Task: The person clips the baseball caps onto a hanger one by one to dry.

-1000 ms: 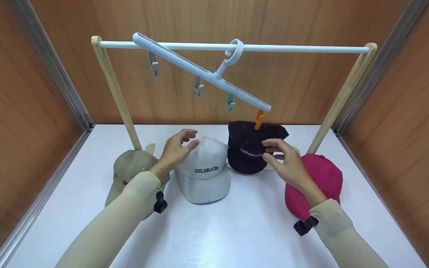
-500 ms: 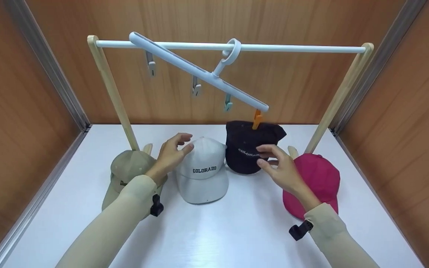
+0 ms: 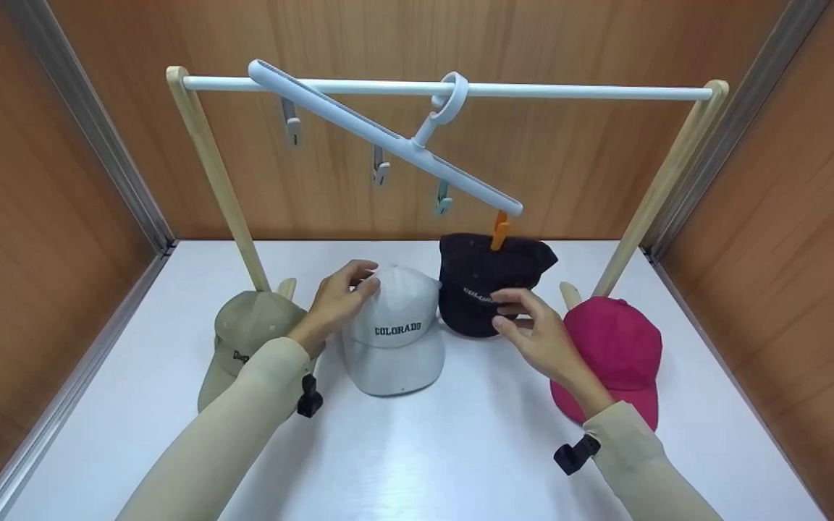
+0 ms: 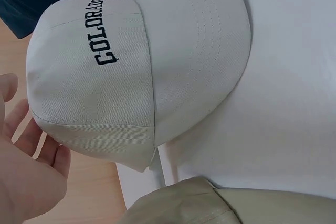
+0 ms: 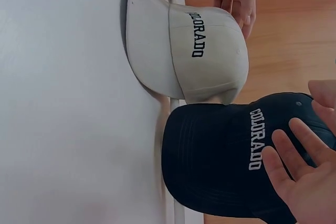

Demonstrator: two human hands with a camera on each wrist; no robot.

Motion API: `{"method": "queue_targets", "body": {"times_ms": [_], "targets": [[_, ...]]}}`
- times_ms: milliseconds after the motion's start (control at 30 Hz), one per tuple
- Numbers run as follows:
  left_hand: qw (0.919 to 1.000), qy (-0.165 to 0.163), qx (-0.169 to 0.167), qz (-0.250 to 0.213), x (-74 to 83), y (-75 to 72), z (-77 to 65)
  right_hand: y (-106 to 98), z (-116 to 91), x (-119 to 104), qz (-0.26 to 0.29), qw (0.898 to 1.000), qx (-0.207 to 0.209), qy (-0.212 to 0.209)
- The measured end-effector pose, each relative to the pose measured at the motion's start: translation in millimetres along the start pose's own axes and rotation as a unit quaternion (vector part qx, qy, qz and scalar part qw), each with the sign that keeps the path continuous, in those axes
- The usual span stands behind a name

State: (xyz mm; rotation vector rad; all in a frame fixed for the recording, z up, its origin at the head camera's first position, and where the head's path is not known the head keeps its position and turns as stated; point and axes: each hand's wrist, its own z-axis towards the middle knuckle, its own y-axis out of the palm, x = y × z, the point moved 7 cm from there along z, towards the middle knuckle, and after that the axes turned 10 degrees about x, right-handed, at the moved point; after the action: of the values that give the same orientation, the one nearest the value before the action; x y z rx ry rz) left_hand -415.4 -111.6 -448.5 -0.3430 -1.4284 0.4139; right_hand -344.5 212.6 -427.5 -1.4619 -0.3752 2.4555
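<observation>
My left hand [image 3: 337, 300] is beside the crown of a pale grey cap [image 3: 395, 362] lettered COLORADO. Its fingers are loosely bent; in the left wrist view the fingertips lie close along the crown's edge, and contact is unclear. My right hand [image 3: 540, 336] hovers in front of a dark cap [image 3: 478, 264], fingers spread and loosely bent, with nothing gripped. An orange clip [image 3: 499, 236] at the low right end of a tilted white hanger [image 3: 388, 137] pinches the dark cap. Three other clips on the hanger, such as the green clip [image 3: 443, 202], hang without caps.
The hanger hooks over a white rail [image 3: 591, 92] between wooden posts. A khaki cap [image 3: 254, 318] sits at left, partly behind my left forearm. At right is a crimson cap [image 3: 616, 344], near my right wrist. Wood-grain walls enclose the white table [image 3: 395, 463].
My right hand has drifted a little left and down across the front of the dark cap. My left hand has barely shifted beside the pale grey cap. The caps and hanger keep their arrangement.
</observation>
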Motion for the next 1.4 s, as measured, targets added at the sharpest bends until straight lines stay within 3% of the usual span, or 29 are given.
{"method": "queue_targets", "body": {"times_ms": [367, 1200, 1400], "targets": [[0.998, -0.054, -0.033, -0.002, -11.1, 6.0, 3.6, 0, -3, 4, -0.002, 1.0, 0.0, 0.009], [0.9974, -0.049, -0.051, 0.016, -12.1, 11.2, 1.1, 4, -5, 6, 0.004, 1.0, 0.0, 0.009], [0.996, -0.072, -0.052, 0.009, -13.6, 12.6, -1.2, 3, -6, 8, 0.0, 1.0, 0.003, 0.019]]}}
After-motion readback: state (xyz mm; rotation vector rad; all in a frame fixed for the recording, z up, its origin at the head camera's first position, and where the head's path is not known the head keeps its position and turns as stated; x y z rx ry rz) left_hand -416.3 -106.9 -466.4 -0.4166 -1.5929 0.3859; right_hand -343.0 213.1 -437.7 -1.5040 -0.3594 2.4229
